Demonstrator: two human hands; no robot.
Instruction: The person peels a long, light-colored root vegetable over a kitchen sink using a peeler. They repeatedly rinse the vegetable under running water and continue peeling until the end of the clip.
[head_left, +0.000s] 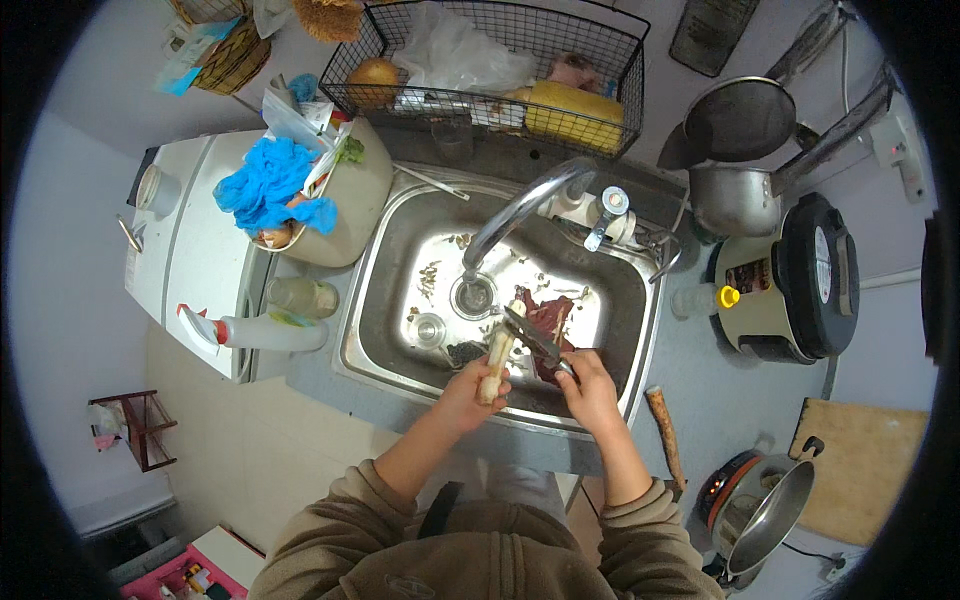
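Observation:
Over a stainless steel sink (390, 255), my left hand (471, 395) grips a pale, peeled root vegetable (496, 360) by its lower part. My right hand (591, 388) holds a peeler or knife (534, 337) by its handle, and the metal end lies against the upper part of the root. Below the tool, a dark red wet item (551, 311), perhaps a bag or meat, rests in the basin. Brown peel scraps (429, 279) are scattered on the basin floor. A dark scouring pad (466, 353) sits beside my left hand. An unpeeled brown root (664, 435) lies on the counter to the right.
The curved faucet (517, 210) reaches over the basin. Left of the sink stand a spray bottle (274, 332), a glass jar (301, 298) and a full waste bin (352, 202). To the right are a yellow-capped bottle (694, 300), an electric pressure cooker (787, 281) and a tilted metal pan (772, 517).

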